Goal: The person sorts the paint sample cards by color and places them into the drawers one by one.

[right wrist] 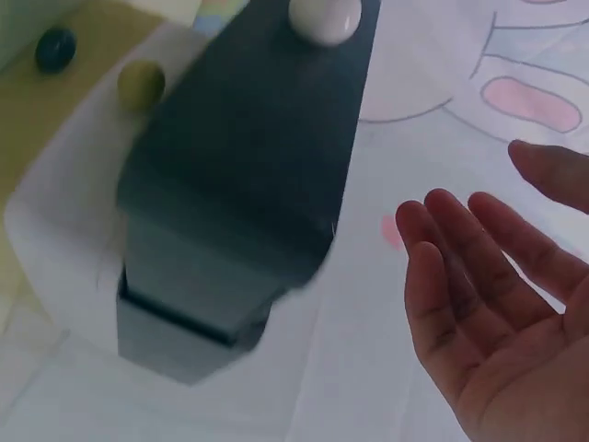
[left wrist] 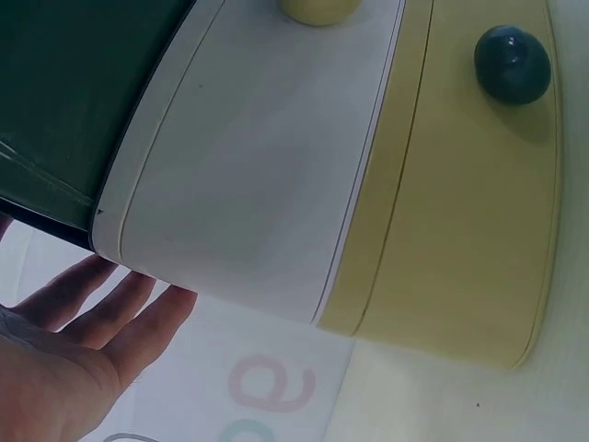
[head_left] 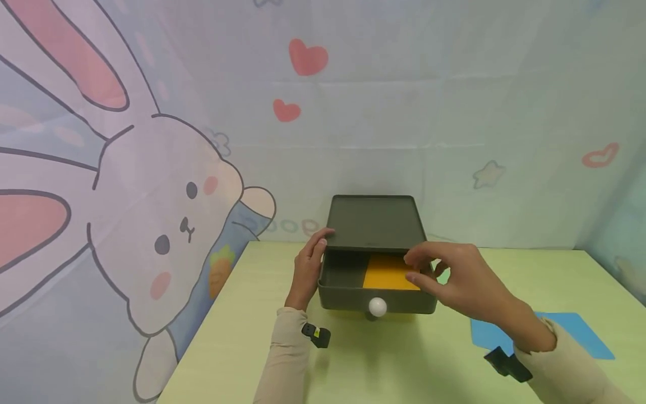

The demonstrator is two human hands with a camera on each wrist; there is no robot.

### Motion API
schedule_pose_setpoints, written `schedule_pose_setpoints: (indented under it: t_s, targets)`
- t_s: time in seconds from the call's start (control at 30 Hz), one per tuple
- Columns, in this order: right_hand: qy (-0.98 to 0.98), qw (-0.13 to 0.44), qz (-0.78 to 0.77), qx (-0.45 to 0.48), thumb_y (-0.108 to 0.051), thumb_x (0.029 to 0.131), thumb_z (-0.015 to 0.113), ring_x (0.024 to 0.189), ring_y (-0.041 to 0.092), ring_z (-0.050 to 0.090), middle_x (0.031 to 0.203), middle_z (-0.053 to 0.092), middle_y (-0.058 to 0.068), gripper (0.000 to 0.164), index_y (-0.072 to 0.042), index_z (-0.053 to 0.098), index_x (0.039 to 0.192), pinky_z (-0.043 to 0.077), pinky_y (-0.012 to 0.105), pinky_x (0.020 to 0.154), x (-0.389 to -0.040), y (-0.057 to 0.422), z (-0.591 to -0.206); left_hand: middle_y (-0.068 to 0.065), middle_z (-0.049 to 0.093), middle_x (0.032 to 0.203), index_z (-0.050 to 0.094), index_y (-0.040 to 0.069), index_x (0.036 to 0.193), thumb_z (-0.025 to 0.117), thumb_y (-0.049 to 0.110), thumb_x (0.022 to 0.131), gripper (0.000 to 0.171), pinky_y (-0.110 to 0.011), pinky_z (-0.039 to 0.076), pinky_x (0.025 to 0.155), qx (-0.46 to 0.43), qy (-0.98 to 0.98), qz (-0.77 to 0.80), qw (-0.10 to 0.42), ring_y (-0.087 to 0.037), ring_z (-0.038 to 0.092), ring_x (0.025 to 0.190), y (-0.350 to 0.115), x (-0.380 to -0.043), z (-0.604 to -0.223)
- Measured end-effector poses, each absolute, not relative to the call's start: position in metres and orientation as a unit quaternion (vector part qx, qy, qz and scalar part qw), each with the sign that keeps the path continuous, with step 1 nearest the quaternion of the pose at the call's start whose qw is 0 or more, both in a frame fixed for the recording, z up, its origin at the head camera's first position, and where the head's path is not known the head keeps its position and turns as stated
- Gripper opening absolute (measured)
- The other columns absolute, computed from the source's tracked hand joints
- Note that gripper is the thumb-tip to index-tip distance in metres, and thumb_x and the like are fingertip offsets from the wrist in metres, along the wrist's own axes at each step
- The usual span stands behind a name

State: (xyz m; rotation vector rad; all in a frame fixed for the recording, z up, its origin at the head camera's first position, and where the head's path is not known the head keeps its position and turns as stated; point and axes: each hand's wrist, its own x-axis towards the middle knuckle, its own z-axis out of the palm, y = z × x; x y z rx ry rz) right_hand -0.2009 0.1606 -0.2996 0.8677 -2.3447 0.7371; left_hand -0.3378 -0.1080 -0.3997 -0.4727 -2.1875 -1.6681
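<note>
A small drawer cabinet stands on the table with its dark green top drawer pulled out. That drawer has a white round knob. An orange-yellow sheet lies in its right part. My left hand rests along the cabinet's left side; in the left wrist view its straight fingers are at the side edge of the white middle drawer. Over the drawer's right edge hovers my right hand, thumb and fingers apart. In the right wrist view this hand holds nothing.
A blue sheet lies on the table at the right, partly behind the right forearm. Below the white drawer is a yellow drawer with a dark green knob. A printed cloth hangs behind the table.
</note>
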Motion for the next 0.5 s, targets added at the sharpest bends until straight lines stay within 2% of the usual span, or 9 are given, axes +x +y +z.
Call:
schedule_pose_setpoints:
  t_s: [0.13, 0.27, 0.37, 0.43, 0.5]
  targets:
    - [-0.843, 0.281, 0.332, 0.318, -0.007, 0.084, 0.079, 0.068, -0.006, 0.059, 0.082, 0.072, -0.015, 0.020, -0.022, 0.070, 0.095, 0.051, 0.016, 0.059, -0.189, 0.149, -0.316, 0.004, 0.054, 0.150, 0.062, 0.035, 0.134, 0.041, 0.044, 0.106, 0.036, -0.054, 0.044, 0.108, -0.169, -0.773, -0.587, 0.169, -0.024, 0.056, 0.132, -0.108, -0.339, -0.400]
    - [-0.835, 0.248, 0.388, 0.302, -0.009, 0.087, 0.077, 0.065, -0.006, 0.061, 0.078, 0.073, -0.012, 0.013, -0.019, 0.071, 0.093, 0.050, 0.017, 0.055, -0.178, 0.133, -0.336, 0.005, 0.054, 0.150, 0.061, 0.037, 0.134, 0.040, 0.045, 0.107, 0.036, -0.049, 0.045, 0.101, -0.168, -0.778, -0.581, 0.168, -0.024, 0.057, 0.115, -0.108, -0.338, -0.400]
    - [-0.837, 0.185, 0.432, 0.280, -0.016, 0.090, 0.075, 0.063, -0.003, 0.061, 0.077, 0.073, -0.011, 0.006, -0.021, 0.072, 0.091, 0.051, 0.021, 0.053, -0.174, 0.121, -0.357, 0.005, 0.055, 0.149, 0.061, 0.037, 0.134, 0.040, 0.044, 0.107, 0.035, -0.046, 0.044, 0.097, -0.165, -0.777, -0.582, 0.172, -0.025, 0.055, 0.109, -0.109, -0.338, -0.401]
    - [-0.837, 0.117, 0.468, 0.257, -0.022, 0.093, 0.072, 0.062, 0.000, 0.063, 0.076, 0.073, -0.008, 0.001, -0.021, 0.073, 0.092, 0.053, 0.024, 0.054, -0.174, 0.116, -0.373, 0.006, 0.055, 0.149, 0.061, 0.038, 0.134, 0.041, 0.044, 0.107, 0.034, -0.047, 0.044, 0.100, -0.165, -0.776, -0.584, 0.172, -0.024, 0.057, 0.114, -0.109, -0.338, -0.401]
    - [-0.832, 0.049, 0.504, 0.229, -0.027, 0.095, 0.070, 0.060, 0.005, 0.065, 0.077, 0.074, -0.003, 0.011, -0.016, 0.073, 0.095, 0.054, 0.027, 0.055, -0.175, 0.111, -0.390, 0.005, 0.055, 0.150, 0.061, 0.037, 0.134, 0.041, 0.043, 0.107, 0.035, -0.049, 0.045, 0.104, -0.167, -0.775, -0.585, 0.172, -0.023, 0.057, 0.123, -0.108, -0.339, -0.402]
